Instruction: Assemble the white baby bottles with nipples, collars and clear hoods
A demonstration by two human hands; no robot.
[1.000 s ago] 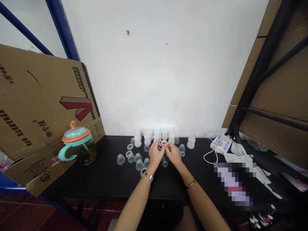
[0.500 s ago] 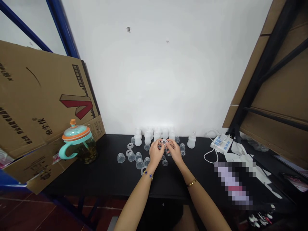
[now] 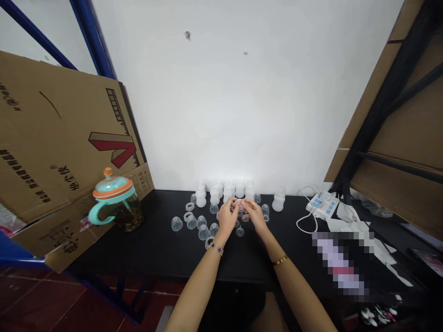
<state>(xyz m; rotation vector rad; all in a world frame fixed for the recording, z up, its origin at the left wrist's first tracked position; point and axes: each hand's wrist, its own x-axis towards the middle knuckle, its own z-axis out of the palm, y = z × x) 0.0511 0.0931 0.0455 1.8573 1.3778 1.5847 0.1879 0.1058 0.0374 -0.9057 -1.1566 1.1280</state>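
Observation:
My left hand and my right hand meet over the table, fingers closed on a small whitish bottle collar ring between them. Whether a nipple sits in the ring cannot be made out. Just below my hands a clear silicone nipple lies on the black top, with more small clear parts partly hidden by my fingers. Several clear domed caps are spread left of my left hand, among loose white collar rings. Behind my hands stand several white baby bottles; one nipple-topped bottle stands apart at right.
A teapot with a turquoise handle stands at left before a large cardboard box. A white power strip with a looped cable and torn white paper lie at right on the black table. A white wall rises behind.
The view has shifted slightly, so everything sits a little to the right. My fingers have moved a little around the ring, which now looks more tilted; both hands still hold it.

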